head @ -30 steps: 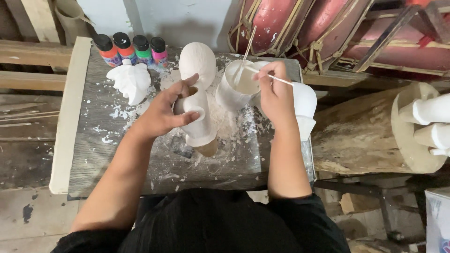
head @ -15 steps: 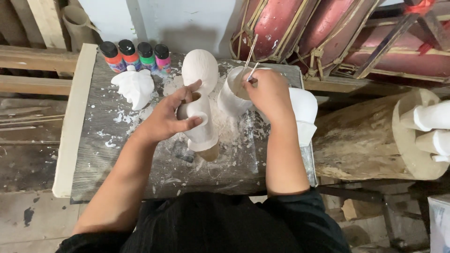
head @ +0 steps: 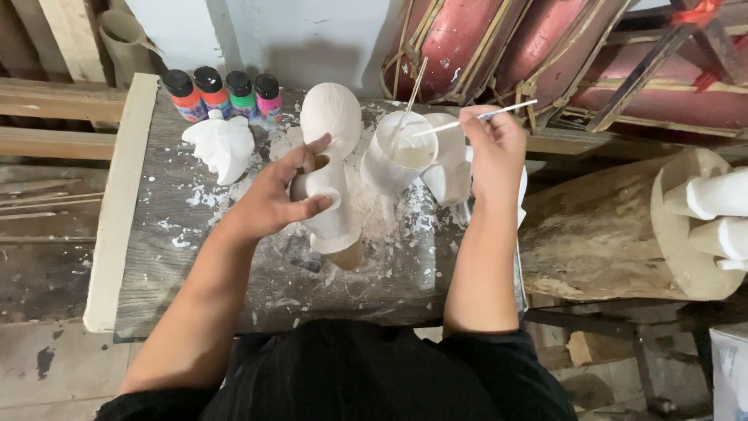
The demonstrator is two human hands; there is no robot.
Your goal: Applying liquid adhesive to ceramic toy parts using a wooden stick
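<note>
The left hand (head: 282, 199) is wrapped around the middle of a tall white plaster figure (head: 330, 168), thumb hooked over one side and fingers curled round the front. The figure stands upright on the bench (head: 156, 273), its rounded head rising just beyond the hand. White crumbs and dust lie on the bench all around the base of the figure, under and beside that hand.

The right hand (head: 492, 148) is closed, thumb and fingertips pinching a thin white stick (head: 475, 118) that runs across from the hand toward the left hand's side, its far tip over a white cup (head: 397, 160). The cup sits between the two hands, just beside the figure, and a second thin stick (head: 413, 92) leans out of it. Another white plaster piece (head: 450, 168) lies just in front of the right hand, touching the cup.

Beyond the left hand and to its outer side rests a small white plaster shape (head: 222, 144). Farther still, at the bench's back edge, four small paint bottles (head: 223, 95) with black caps stand in a row: orange, red, green, pink.
</note>
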